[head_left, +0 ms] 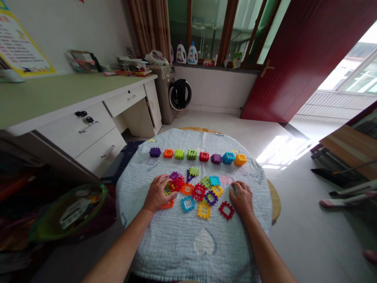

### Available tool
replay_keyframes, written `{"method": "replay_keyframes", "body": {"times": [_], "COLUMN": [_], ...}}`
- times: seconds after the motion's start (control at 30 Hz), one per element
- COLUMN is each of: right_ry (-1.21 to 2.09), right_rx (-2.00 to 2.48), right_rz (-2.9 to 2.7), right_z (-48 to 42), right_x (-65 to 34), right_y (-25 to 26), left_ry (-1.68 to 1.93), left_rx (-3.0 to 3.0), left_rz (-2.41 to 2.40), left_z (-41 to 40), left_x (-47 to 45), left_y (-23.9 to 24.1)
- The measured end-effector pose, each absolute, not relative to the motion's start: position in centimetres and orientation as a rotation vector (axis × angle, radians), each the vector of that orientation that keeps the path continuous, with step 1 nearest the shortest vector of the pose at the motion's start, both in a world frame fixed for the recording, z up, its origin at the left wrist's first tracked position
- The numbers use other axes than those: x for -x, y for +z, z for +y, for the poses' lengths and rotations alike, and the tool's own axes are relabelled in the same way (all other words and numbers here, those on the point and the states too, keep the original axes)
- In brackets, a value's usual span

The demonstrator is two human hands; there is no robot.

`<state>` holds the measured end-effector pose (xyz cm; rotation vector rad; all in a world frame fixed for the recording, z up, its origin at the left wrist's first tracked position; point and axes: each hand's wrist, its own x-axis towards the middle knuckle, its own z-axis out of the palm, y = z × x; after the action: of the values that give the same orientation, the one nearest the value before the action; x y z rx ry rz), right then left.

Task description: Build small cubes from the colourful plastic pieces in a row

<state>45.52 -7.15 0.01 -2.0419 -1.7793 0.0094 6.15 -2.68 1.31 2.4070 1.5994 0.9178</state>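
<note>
My left hand [159, 193] lies at the left end of a loose pile of plastic building blocks, its thumb and fingers apart around a few pieces. A green piece [167, 189] and a red piece [177, 184] show between them, and an orange piece [168, 203] is partly under the palm. My right hand [242, 196] rests on the cloth at the pile's right side, fingers apart and slightly bent, with nothing seen in it. Closest to it is a dark red open-centred piece [226, 210]. Mid-pile are a red window piece [199, 192], a blue one [187, 204] and a yellow one [204, 210].
Across the far side of the cloth-covered round table [176, 243] runs a row of stacks sorted by colour, from a purple stack [154, 152] to a yellow stack [240, 159]. A green basket [70, 212] stands left, near a desk [73, 88]. A washing machine [166, 94] stands beyond.
</note>
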Motion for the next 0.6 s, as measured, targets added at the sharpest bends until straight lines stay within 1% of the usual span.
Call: {"method": "replay_keyframes", "body": {"times": [0.13, 0.43, 0.6], "right_ry": [0.006, 0.018, 0.054], "right_rx": [2.042, 2.046, 2.034], "right_rz": [-1.778, -1.766, -1.748], "right_z": [-7.2, -7.2, -7.1], "right_x": [-45.5, -45.4, -45.8], "right_y": [0.0, 0.2, 0.0], "left_ry": [0.997, 1.214, 1.179], "left_rx": [-2.342, -1.926, -1.866], "left_rz": [1.615, 1.680, 1.673], "left_z": [-2.6, -1.9, -2.0], "left_x": [-6.2, -5.0, -4.7], "left_y": [1.3, 0.8, 1.1]}}
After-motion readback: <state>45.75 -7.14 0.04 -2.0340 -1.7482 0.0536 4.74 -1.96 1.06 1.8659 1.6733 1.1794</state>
